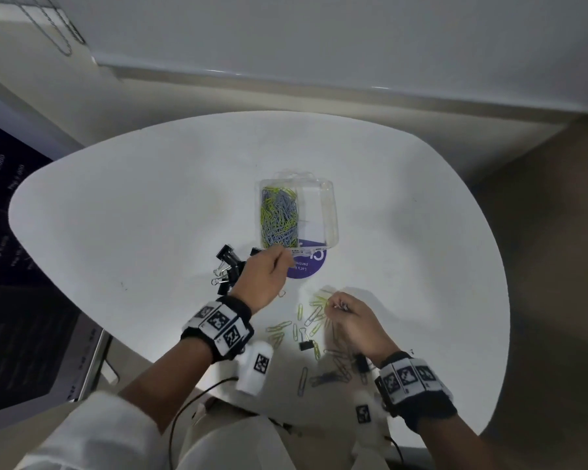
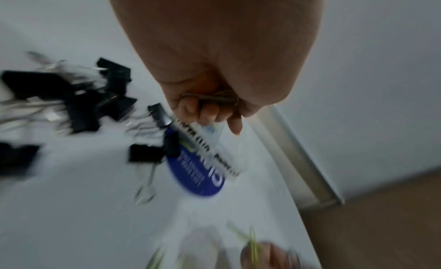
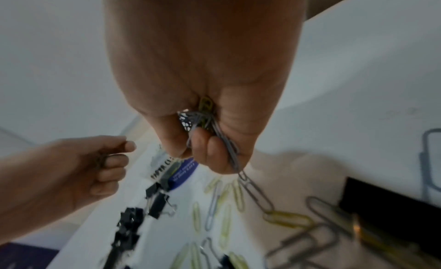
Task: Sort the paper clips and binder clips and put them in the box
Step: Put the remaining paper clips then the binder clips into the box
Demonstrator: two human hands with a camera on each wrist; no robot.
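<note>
A clear plastic box [image 1: 323,212] stands mid-table, its left compartment full of yellow and grey paper clips [image 1: 279,217]. My left hand [image 1: 281,258] hovers at the box's near left corner, fingers curled round a few paper clips [image 2: 212,97]. To its left lies a pile of black binder clips [image 1: 226,269]. My right hand [image 1: 336,305] grips a bunch of paper clips [image 3: 203,118], with a grey clip [image 3: 255,192] hanging from it, hooked to a yellow one [image 3: 288,218]. Several loose paper clips [image 1: 306,323] and a binder clip [image 1: 307,344] lie between my hands.
A round purple sticker [image 1: 306,268] lies under the box's near edge. The white table [image 1: 133,215] has a rounded rim. A dark screen [image 1: 11,232] stands beyond its left edge, and brown floor [image 1: 557,266] lies to the right. Another binder clip [image 1: 361,362] sits by my right wrist.
</note>
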